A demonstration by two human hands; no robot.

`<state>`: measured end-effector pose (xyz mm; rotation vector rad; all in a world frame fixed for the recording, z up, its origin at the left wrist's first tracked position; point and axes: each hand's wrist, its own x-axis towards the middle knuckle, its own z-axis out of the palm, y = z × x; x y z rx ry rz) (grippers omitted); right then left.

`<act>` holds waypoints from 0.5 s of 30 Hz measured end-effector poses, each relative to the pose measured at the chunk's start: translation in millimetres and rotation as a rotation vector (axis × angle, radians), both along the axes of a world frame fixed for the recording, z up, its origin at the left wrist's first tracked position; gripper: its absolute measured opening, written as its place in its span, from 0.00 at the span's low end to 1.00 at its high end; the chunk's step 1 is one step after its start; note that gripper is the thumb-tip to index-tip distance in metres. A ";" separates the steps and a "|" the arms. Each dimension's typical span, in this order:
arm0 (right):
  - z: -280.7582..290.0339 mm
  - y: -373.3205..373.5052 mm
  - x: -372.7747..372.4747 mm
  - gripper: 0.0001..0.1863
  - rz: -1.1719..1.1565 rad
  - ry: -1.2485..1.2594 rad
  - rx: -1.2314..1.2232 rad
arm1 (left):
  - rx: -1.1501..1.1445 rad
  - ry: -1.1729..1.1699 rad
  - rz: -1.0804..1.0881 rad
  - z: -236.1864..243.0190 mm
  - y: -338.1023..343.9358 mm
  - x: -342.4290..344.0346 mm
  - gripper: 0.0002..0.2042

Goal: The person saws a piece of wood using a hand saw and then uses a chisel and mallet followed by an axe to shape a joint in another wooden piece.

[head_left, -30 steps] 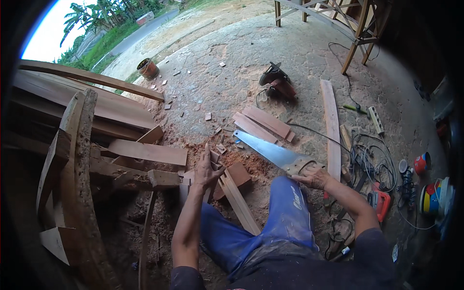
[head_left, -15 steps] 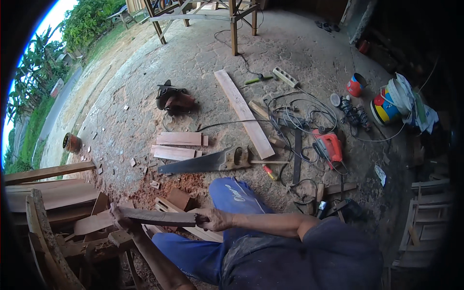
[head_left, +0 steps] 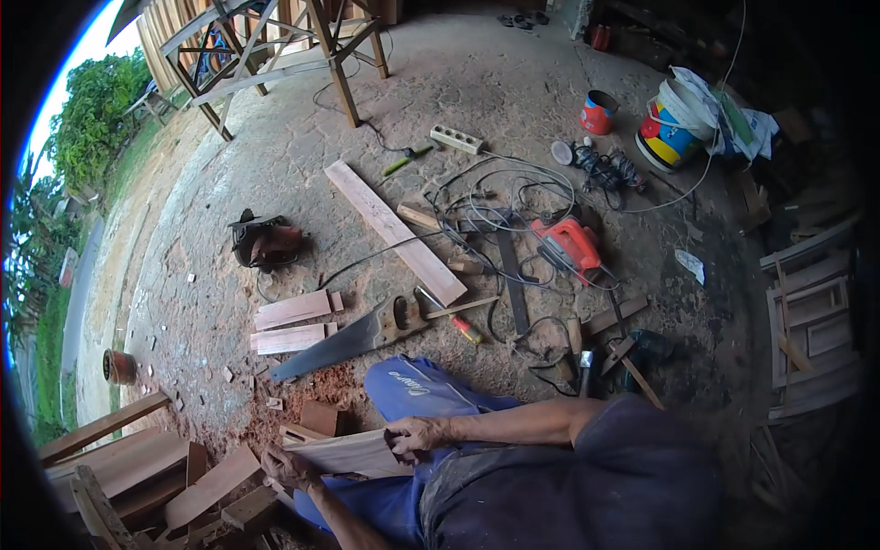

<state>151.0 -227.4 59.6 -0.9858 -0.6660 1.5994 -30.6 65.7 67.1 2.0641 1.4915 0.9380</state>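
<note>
Hiding board (head_left: 353, 454) corner: right hand (head_left: 418, 435)

Long handsaw with grey steel blade and brown wooden handle (head_left: 341, 346), in bare right hand (head_left: 417, 435) one second ago, now lying on grey concrete floor (head_left: 513, 92); right hand now gripping flat pale-brown wooden board (head_left: 356, 455); bare left hand (head_left: 289, 466), spread open then, now at board's opposite end; board turned from narrow edge to broad face
</note>
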 end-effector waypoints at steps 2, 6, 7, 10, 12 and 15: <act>8.4 -4.8 5.6 0.15 -0.165 0.169 0.029 | 0.126 0.185 -0.302 8.9 -30.7 6.1 0.29; 13.3 -21.1 29.9 0.17 -0.396 0.291 -0.010 | 0.177 0.536 -0.975 41.9 -77.8 25.9 0.44; 2.5 -26.9 31.6 0.17 -0.423 0.268 0.004 | 0.153 0.525 -1.097 59.6 -95.3 40.4 0.45; 35.5 -41.8 36.3 0.15 -0.280 0.119 -0.044 | 0.287 0.667 -1.176 72.9 -111.9 63.9 0.45; 14.3 -44.5 29.1 0.20 -0.351 0.036 0.025 | 0.251 0.683 -1.221 84.6 -119.9 84.7 0.42; 70.2 -88.7 45.4 0.29 -0.488 -0.013 0.044 | 0.197 0.597 -1.117 80.6 -128.6 92.8 0.43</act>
